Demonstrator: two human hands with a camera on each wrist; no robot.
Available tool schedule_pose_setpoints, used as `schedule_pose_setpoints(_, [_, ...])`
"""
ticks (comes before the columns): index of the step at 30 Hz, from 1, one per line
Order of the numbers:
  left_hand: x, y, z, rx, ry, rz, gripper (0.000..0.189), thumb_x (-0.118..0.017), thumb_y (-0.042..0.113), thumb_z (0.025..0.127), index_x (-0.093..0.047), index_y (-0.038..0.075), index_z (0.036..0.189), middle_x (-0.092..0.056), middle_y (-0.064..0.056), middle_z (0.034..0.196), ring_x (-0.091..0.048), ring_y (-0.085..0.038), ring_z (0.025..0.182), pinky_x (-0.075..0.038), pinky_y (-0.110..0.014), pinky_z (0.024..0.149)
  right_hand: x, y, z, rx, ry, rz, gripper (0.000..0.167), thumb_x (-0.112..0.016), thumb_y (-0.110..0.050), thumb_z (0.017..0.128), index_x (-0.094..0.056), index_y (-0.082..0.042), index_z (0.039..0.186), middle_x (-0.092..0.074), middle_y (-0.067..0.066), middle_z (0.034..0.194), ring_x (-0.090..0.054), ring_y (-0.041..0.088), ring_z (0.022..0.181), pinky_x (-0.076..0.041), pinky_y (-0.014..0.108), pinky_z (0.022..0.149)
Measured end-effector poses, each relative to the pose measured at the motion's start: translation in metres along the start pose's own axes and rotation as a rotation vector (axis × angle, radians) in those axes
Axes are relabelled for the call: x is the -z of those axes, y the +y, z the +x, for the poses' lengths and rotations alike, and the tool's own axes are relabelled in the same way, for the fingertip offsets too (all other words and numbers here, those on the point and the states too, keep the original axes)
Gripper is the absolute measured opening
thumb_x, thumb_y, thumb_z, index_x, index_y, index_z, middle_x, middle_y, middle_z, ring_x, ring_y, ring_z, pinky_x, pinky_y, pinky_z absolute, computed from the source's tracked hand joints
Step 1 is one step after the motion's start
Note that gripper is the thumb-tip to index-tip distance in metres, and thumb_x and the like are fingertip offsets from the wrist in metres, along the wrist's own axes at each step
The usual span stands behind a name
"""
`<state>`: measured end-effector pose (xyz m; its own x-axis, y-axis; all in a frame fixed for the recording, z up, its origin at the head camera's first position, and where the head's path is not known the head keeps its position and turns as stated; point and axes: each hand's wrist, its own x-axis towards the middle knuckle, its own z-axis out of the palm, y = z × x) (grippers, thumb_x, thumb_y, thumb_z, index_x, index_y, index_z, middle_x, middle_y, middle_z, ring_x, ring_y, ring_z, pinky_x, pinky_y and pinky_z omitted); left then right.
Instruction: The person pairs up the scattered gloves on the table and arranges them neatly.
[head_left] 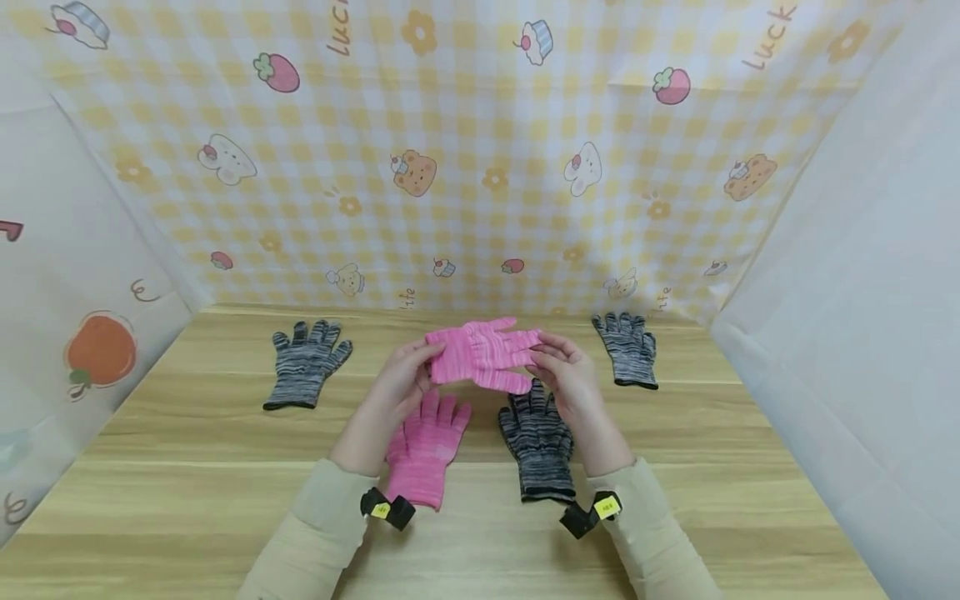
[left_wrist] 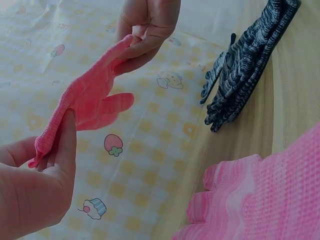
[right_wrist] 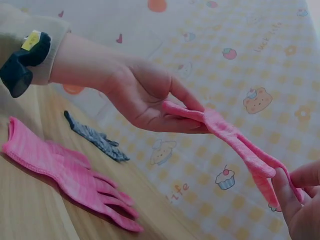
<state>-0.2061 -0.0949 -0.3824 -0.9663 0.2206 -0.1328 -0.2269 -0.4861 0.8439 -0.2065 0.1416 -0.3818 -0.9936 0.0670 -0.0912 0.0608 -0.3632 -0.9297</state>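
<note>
A pink knit glove is held sideways above the table between both hands. My left hand pinches its cuff, the thumb on the near face. On the other side my right hand pinches the glove's fingertips, as the right wrist view also shows. Below the left hand a second pink glove lies flat, fingers pointing away and partly covered by the forearm. Under the right hand lies a dark grey striped glove, its fingers near the held glove's lower edge.
Another grey striped glove lies at the back left of the wooden table. A fourth-corner match, one more grey glove, lies at the back right. A yellow checked cloth hangs behind, with white sheets at both sides.
</note>
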Motion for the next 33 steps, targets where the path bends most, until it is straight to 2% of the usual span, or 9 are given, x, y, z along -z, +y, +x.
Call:
schedule_pose_setpoints(5, [-0.002, 0.003, -0.003, -0.004, 0.009, -0.016, 0.015, -0.051, 0.004, 0.097, -0.066, 0.007, 0.096, -0.068, -0.006, 0.095, -0.066, -0.014, 0.084, -0.053, -0.027, 0.082, -0.002, 0.001, -0.003, 0.015, 0.0, -0.005, 0.036, -0.052, 0.014, 0.091, -0.05, 0.009, 0.126, -0.065, 0.004, 0.093, -0.065, 0.012, 0.078, -0.055, 0.025, 0.077])
schedule_pose_setpoints(16, [-0.009, 0.007, -0.008, -0.021, -0.001, 0.017, 0.018, -0.052, 0.003, 0.096, -0.068, 0.01, 0.093, -0.068, -0.004, 0.093, -0.065, -0.013, 0.082, -0.054, -0.026, 0.08, 0.001, 0.007, -0.003, 0.03, 0.012, -0.063, 0.033, -0.057, 0.013, 0.088, -0.054, 0.01, 0.121, -0.064, 0.007, 0.095, -0.065, 0.014, 0.081, -0.054, 0.027, 0.079])
schedule_pose_setpoints(20, [-0.01, 0.008, -0.01, -0.035, 0.001, 0.032, 0.016, -0.052, 0.003, 0.096, -0.067, 0.008, 0.095, -0.067, -0.004, 0.092, -0.064, -0.013, 0.08, -0.054, -0.025, 0.078, 0.002, 0.007, -0.003, 0.034, 0.008, -0.088, 0.033, -0.058, 0.011, 0.089, -0.054, 0.011, 0.121, -0.063, 0.011, 0.101, -0.065, 0.014, 0.083, -0.054, 0.028, 0.082])
schedule_pose_setpoints(25, [-0.012, 0.01, -0.012, -0.051, 0.008, 0.07, 0.013, -0.053, 0.005, 0.096, -0.063, 0.003, 0.104, -0.067, -0.004, 0.09, -0.063, -0.012, 0.077, -0.054, -0.023, 0.075, 0.003, 0.009, -0.003, 0.029, 0.03, -0.18, 0.031, -0.06, 0.007, 0.089, -0.056, 0.01, 0.119, -0.061, 0.017, 0.111, -0.064, 0.012, 0.085, -0.051, 0.031, 0.087])
schedule_pose_setpoints(30, [-0.014, 0.011, -0.013, -0.068, 0.023, 0.124, 0.019, -0.054, 0.005, 0.095, -0.06, -0.003, 0.112, -0.067, -0.003, 0.087, -0.062, -0.011, 0.073, -0.054, -0.022, 0.071, 0.003, 0.01, -0.004, 0.054, 0.048, -0.247, 0.03, -0.06, 0.004, 0.089, -0.057, 0.011, 0.118, -0.059, 0.019, 0.115, -0.061, 0.013, 0.091, -0.047, 0.036, 0.094])
schedule_pose_setpoints(33, [-0.014, 0.012, -0.014, -0.073, 0.048, 0.16, 0.026, -0.054, 0.005, 0.095, -0.057, -0.006, 0.119, -0.067, -0.001, 0.089, -0.062, -0.011, 0.075, -0.053, -0.022, 0.073, 0.003, 0.011, -0.005, 0.065, 0.058, -0.277, 0.029, -0.06, 0.002, 0.09, -0.058, 0.01, 0.118, -0.059, 0.019, 0.116, -0.058, 0.016, 0.099, -0.045, 0.035, 0.095])
